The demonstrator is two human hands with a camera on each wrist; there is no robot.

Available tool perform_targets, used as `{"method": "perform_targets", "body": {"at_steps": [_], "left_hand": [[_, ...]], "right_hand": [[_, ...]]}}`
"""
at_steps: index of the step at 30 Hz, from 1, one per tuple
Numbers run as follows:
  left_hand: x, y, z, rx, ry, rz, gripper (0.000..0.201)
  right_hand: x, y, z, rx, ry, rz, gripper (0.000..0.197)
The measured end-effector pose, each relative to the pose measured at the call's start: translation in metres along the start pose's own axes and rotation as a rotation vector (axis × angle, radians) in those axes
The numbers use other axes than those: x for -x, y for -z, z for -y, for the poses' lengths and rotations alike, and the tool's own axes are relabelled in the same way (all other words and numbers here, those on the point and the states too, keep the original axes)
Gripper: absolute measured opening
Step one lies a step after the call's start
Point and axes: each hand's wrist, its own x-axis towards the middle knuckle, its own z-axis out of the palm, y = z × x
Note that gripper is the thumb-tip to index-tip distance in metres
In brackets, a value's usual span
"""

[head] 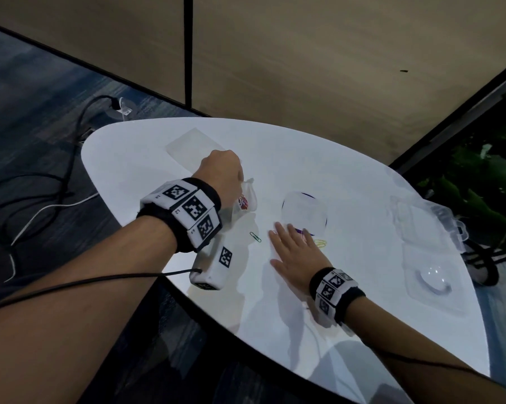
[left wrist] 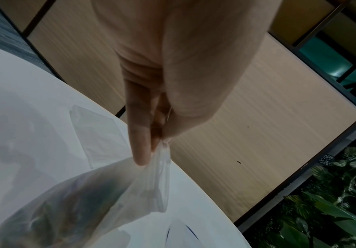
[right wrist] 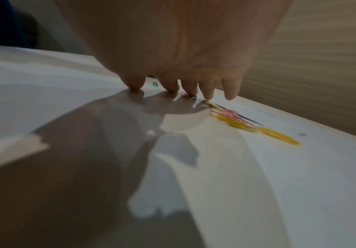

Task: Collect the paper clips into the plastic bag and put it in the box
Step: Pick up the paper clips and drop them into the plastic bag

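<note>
— Near the left edge of the white table [head: 348, 330], what is your left hand [head: 221, 170] doing?

— Your left hand is raised above the surface, thumb and fingers [left wrist: 140, 134] pinched together on the top edge of the plastic bag [head: 244, 201]. The bag hangs below your grip, and coloured paper clips show through its clear film, though the wrist view is too hazy to count them.

— And your right hand [head: 294, 255]?

— Your right hand lies flat toward the middle of the table, fingers [right wrist: 232, 89] straight and spread, tips down on the surface, holding nothing. Yellow paper clips [head: 321, 243] lie just beside your outer fingers; in the wrist view they blur together with a pink one. A single green paper clip [head: 255, 237] rests between your two hands, apart from both.

— Where is the box?

— An open clear plastic box [head: 420, 220] sits near the right edge, well apart from the bag. Closer to the near right edge lies a clear tray with a round dome [head: 434, 279]. Just beyond your right fingertips lies a clear square lid with a dark rim [head: 305, 212], and a flat clear sheet [head: 192, 147] lies by the far left edge, behind your left hand.
</note>
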Motion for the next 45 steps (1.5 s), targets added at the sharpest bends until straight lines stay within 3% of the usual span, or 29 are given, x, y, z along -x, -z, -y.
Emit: {"method": "perform_targets", "body": {"at_steps": [3, 6, 10, 13, 16, 20, 25, 31, 36, 38, 40, 45], "left_hand": [[0.001, -0.001, -0.001, -0.004, -0.005, 0.005, 0.027], [0.001, -0.003, -0.002, -0.006, -0.008, 0.007, 0.028], [0.001, -0.003, -0.002, -0.004, -0.009, 0.011, 0.028], [0.001, -0.003, -0.003, 0.001, -0.011, 0.006, 0.028], [0.001, -0.007, -0.005, -0.004, -0.023, 0.009, 0.027], [0.001, -0.016, -0.010, -0.025, -0.032, 0.031, 0.023], [0.001, -0.022, -0.012, -0.020, -0.032, 0.036, 0.025], [0.000, -0.023, -0.012, 0.000, -0.020, 0.034, 0.026], [0.001, -0.021, -0.012, 0.019, -0.006, 0.035, 0.026], [0.001, -0.020, -0.011, 0.030, -0.010, 0.027, 0.026], [0.002, -0.019, -0.009, 0.034, -0.011, 0.010, 0.024], [0.004, -0.015, -0.004, 0.059, 0.004, -0.023, 0.020]], "right_hand": [[0.015, -0.003, -0.027, 0.038, -0.090, 0.017, 0.065], [0.019, -0.011, -0.045, -0.086, -0.147, 0.120, 0.062], [0.018, -0.019, -0.041, -0.227, -0.146, 0.072, 0.067], [0.020, -0.010, -0.031, -0.212, -0.162, -0.078, 0.050], [0.018, -0.015, -0.034, -0.152, -0.194, -0.144, 0.015], [0.008, 0.001, -0.044, -0.188, -0.256, -0.141, 0.013], [-0.002, 0.023, -0.069, -0.571, -0.559, -0.190, 0.018], [-0.002, 0.053, -0.085, -1.074, -0.706, -0.281, 0.011], [-0.019, 0.104, -0.041, -1.814, -0.476, -0.414, 0.003], [-0.027, 0.124, -0.014, -1.910, -0.381, -0.430, 0.005], [-0.034, 0.131, 0.009, -1.848, -0.328, -0.470, 0.002], [-0.040, 0.119, 0.044, -1.232, -0.188, -0.462, 0.008]]}}
